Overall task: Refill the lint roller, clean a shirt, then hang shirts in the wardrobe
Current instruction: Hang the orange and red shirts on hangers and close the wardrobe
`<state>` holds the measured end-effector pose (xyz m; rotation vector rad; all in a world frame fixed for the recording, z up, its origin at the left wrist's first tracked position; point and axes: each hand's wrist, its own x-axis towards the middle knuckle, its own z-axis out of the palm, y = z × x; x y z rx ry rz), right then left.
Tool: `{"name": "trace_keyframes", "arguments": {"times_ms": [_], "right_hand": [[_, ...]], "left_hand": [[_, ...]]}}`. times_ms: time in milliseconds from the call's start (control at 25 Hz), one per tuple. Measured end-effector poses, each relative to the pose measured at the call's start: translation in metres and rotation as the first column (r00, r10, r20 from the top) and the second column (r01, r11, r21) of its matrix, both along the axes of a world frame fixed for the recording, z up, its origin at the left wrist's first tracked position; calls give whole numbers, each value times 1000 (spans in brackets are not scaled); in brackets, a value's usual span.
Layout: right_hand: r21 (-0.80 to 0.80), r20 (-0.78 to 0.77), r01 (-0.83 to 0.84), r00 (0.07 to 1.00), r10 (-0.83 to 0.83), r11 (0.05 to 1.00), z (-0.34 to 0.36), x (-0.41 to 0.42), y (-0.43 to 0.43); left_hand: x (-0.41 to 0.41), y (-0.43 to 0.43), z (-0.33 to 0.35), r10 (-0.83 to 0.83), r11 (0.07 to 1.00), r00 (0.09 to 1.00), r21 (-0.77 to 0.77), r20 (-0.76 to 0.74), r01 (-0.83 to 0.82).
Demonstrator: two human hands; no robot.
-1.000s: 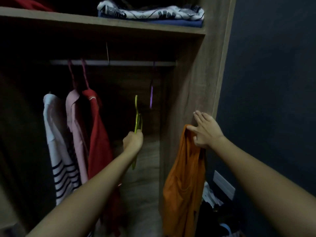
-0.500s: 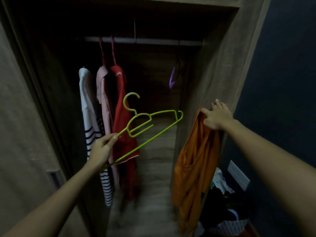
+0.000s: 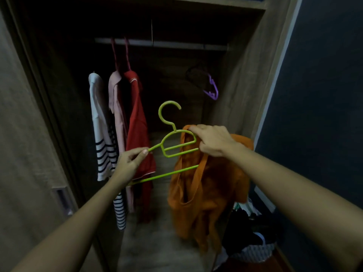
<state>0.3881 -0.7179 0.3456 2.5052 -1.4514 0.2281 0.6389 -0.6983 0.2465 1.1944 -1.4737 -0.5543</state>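
My left hand (image 3: pixel 130 160) pinches the left arm of a lime-green hanger (image 3: pixel 170 148), held in front of the open wardrobe with its hook up. My right hand (image 3: pixel 213 140) grips the neck of an orange shirt (image 3: pixel 204 193) against the hanger's right side; the shirt hangs down limp and covers the hanger's right end. On the rail (image 3: pixel 176 44) hang a white striped shirt (image 3: pixel 102 134), a pink shirt (image 3: pixel 116 107) and a red shirt (image 3: pixel 137 126), close together at the left.
An empty purple hanger (image 3: pixel 212 89) dangles at the rail's right end. The wardrobe's wooden side panel (image 3: pixel 241 85) stands right of it, a dark blue wall (image 3: pixel 318 95) beyond. A heap of clothes in a basket (image 3: pixel 253 244) lies on the floor at the lower right.
My right hand has carried the orange shirt left from the side panel to the green hanger. The left hand has turned the hanger flat-on and holds it by its left arm.
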Motion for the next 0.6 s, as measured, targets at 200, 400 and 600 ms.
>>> {"name": "trace_keyframes", "arguments": {"times_ms": [200, 400, 600], "right_hand": [[-170, 78, 8, 997, 6, 985, -5, -3, -2], [-238, 253, 20, 966, 42, 971, 7, 3, 2], [-225, 304, 69, 953, 3, 972, 9, -33, -1]], "left_hand": [[-34, 10, -6, 511, 834, 812, -391, 282, -390], [-79, 32, -52, 379, 903, 664, -414, 645, -113], [-12, 8, -79, 178, 978, 774, -197, 608, -70]]}}
